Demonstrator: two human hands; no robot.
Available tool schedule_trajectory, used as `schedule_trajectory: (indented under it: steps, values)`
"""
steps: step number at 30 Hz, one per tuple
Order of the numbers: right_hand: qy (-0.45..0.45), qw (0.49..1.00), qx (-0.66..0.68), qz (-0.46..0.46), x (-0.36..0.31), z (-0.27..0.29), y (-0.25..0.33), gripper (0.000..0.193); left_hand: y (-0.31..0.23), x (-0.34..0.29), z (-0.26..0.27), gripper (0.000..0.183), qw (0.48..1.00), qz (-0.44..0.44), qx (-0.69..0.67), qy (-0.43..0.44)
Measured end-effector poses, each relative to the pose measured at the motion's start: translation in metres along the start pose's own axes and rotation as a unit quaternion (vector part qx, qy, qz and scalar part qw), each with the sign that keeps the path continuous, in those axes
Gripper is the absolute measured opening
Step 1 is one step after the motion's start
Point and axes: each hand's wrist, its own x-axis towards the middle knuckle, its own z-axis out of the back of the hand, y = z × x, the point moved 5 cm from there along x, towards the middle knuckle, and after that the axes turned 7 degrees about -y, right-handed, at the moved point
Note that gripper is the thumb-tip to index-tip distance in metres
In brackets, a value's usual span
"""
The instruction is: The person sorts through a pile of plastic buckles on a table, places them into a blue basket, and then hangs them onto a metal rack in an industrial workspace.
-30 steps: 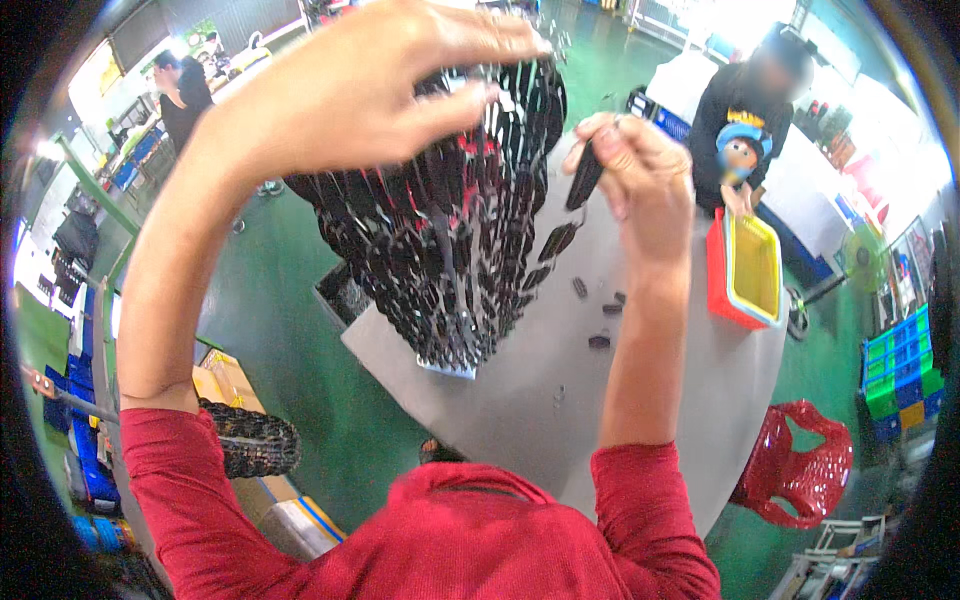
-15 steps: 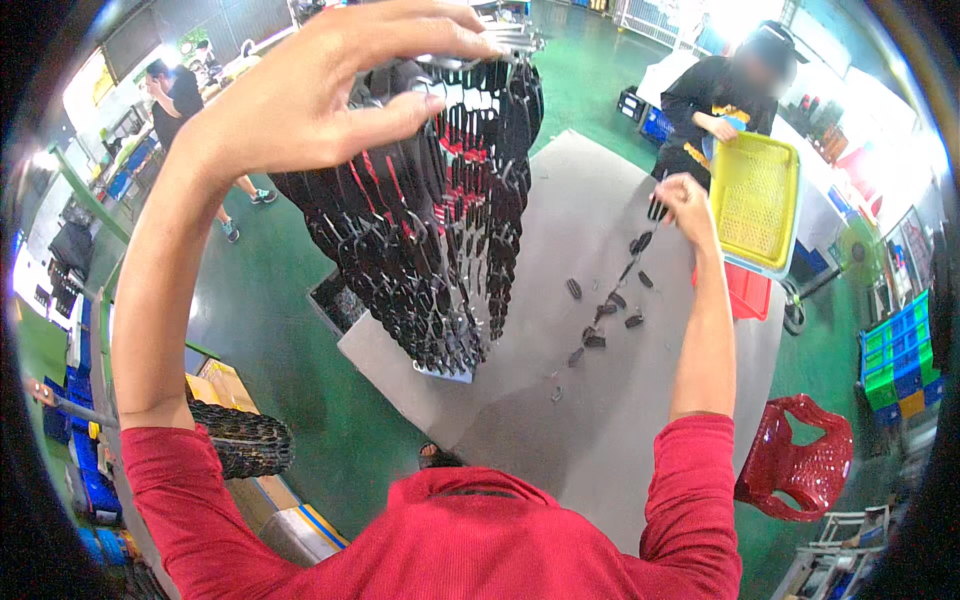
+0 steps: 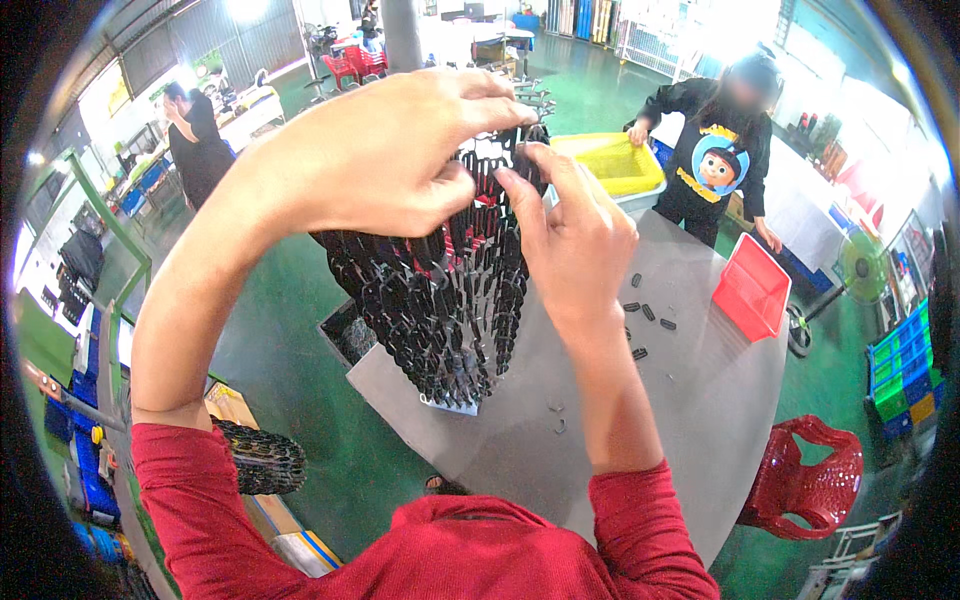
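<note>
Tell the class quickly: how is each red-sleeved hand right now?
Left hand: partly curled at the top of the black strands; grip cannot be told.
Right hand: partly closed near their top; any hold cannot be told.

Workshop — grey worktable (image 3: 700,430), stacked crates (image 3: 900,360), green floor (image 3: 275,345)

Left fingers (image 3: 492,113) and right fingers (image 3: 568,180) bend at top of black bundle (image 3: 415,310).
</note>
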Motion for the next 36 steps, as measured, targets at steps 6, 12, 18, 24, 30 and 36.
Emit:
schedule_trajectory:
  steps: [6,12,18,24,30,36]
  values:
    - [-0.076,0.993,-0.092,-0.014,0.000,-0.008,0.002,0.011,-0.006,0.007,-0.009,0.033,0.996,-0.011,-0.019,-0.091]
    - [0.018,0.912,0.320,-0.255,-0.006,-0.021,-0.023,0.013,0.006,-0.001,-0.015,0.037,0.996,-0.010,-0.024,-0.083]
    - [0.091,0.891,0.369,-0.248,0.006,-0.019,-0.029,0.016,0.005,0.000,-0.007,0.042,0.995,-0.052,-0.009,-0.084]
    - [0.080,0.898,0.398,-0.171,0.001,-0.022,-0.057,0.017,0.005,0.007,-0.024,0.040,0.995,-0.073,0.000,-0.062]
    - [0.081,0.877,0.417,-0.224,-0.007,-0.028,-0.052,0.015,-0.037,-0.004,0.005,0.033,0.990,-0.067,-0.007,-0.121]
    - [0.059,0.822,0.486,-0.292,-0.018,-0.002,-0.065,0.016,-0.020,-0.012,-0.001,0.032,0.986,-0.042,0.112,-0.117]
